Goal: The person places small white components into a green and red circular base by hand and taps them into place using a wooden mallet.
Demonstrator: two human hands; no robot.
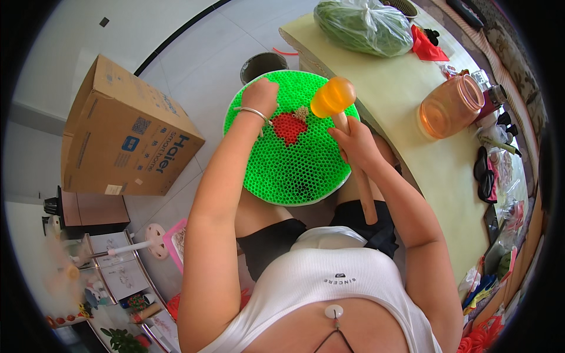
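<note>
Across my lap and knees rests a round white-rimmed frame packed with short green tubes (294, 170). A patch of red tubes (289, 128) lies in its middle, with a few beige tubes (301, 113) at the patch's upper right edge. My left hand (261, 97) is closed over the upper left part of the green tubes; whatever its fingers hold is hidden. My right hand (356, 141) grips the wooden handle of a mallet (334, 97). The mallet's amber head is up, over the right side of the green tubes.
A pale table (432, 170) stands at my right, bearing a bag of leafy greens (368, 26), a jar of amber liquid (444, 109) and small items. At left are a cardboard box (126, 129) and a blurred fan (65, 265). A dark bucket (262, 65) stands behind the tubes.
</note>
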